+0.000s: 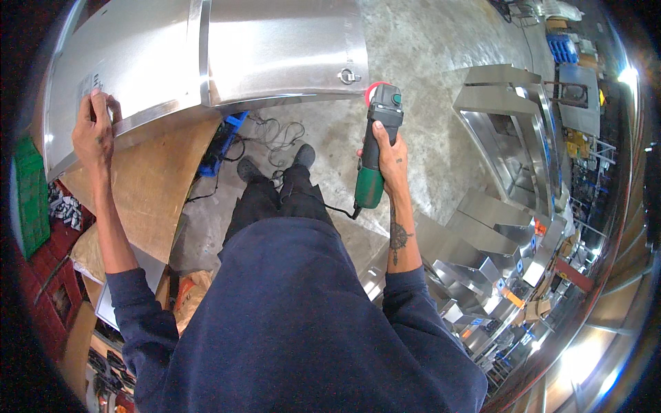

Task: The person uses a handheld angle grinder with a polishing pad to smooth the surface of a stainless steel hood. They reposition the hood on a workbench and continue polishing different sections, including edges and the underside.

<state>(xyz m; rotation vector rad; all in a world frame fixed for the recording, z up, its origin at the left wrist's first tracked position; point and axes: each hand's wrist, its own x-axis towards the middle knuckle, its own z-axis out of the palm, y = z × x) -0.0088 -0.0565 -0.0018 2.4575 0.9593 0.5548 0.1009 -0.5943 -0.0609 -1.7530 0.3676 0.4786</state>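
My right hand [395,160] is wrapped round a green and black angle grinder [370,184], held upright with its head pointing away from me. A red-rimmed disc [372,88] shows at the grinder's head, close beside the right end of a large stainless steel panel [275,51]. A small ring latch [349,76] sits near that end. At the panel's left end, my left hand [95,134] has its fingers curled together by the surface, next to some dark markings. Whatever lies between those fingers, if anything, is hidden. The grinder's cord [337,210] runs left across my legs.
Loose cables [275,138] and a blue crate [224,143] lie on the floor under the panel. A wooden board [155,175] and a green crate [31,196] are on the left. Several steel housings [496,138] stand on the right.
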